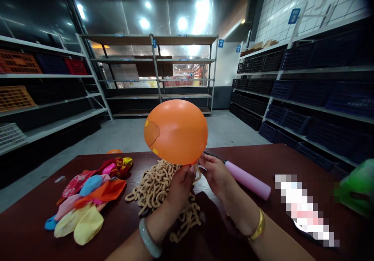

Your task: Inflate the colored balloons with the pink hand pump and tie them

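An inflated orange balloon (178,132) with a brown and yellow print floats just above the table. My left hand (182,185) is closed, pinching the balloon's neck under its body. Close beside it, my right hand (217,173) has its fingers pinched together by the neck, where a beige loop of cord (198,174) curves between both hands. What exactly the right fingertips grip is partly hidden. Under my left hand lies a tangled heap of beige cord loops (153,187). A pink cylindrical pump (248,180) lies right of my right hand.
Deflated coloured balloons (93,194) are piled on the left of the dark red table (117,237). A blurred-out flat item (304,210) and a green container (356,189) are on the right. Another orange balloon (114,151) shows beyond the far edge. Shelves with crates (309,132) line the walls.
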Tool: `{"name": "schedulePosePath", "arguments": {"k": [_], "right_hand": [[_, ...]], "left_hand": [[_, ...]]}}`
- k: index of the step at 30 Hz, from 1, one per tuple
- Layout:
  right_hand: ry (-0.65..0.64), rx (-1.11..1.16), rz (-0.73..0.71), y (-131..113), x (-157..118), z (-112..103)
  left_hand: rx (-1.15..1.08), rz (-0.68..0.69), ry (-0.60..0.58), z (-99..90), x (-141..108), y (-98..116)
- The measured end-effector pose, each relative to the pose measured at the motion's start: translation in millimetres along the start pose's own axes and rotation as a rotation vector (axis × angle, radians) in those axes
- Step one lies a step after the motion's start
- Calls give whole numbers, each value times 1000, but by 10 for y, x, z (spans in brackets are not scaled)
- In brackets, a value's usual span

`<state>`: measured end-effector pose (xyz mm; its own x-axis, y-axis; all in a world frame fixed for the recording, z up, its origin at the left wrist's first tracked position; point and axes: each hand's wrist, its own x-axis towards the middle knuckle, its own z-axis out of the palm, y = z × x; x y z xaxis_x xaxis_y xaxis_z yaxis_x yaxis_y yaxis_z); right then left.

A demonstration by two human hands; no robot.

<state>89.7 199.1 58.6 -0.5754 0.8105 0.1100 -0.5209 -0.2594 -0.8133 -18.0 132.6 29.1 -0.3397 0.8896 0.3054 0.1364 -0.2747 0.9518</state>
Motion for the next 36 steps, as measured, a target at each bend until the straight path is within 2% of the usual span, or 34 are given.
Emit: {"name": "schedulePosePath", "arguments": {"k": [5,10,12,15,18,22,25,27,32,36], "right_hand": [[121,61,-20,24,38,-27],[169,42,-79,-20,80,-75],[187,28,-89,-19,99,-82],[178,-28,-60,30,107,-69],[84,-109,45,114,82,-40],[13,-128,110,208,47,-21],[54,-87,106,237,37,-20],[74,-60,115,238,27,-5],[69,1,55,180,1,58],[165,-11,14,145,80,-3]], "left_hand": [[-184,-154,-156,89,-18,-42],[-290,-218,-191,147,-86,126],[-327,-240,-193,137,-99,184],[-378,-272,-131,92,-81,197],[-386,-269,-41,41,-26,116],[-248,-191,73,13,60,-56],[-50,-112,42,-4,94,-123],[96,-79,0,-31,97,-114],[418,-30,3,-131,66,11],[366,-13,16,-187,43,85]]}}
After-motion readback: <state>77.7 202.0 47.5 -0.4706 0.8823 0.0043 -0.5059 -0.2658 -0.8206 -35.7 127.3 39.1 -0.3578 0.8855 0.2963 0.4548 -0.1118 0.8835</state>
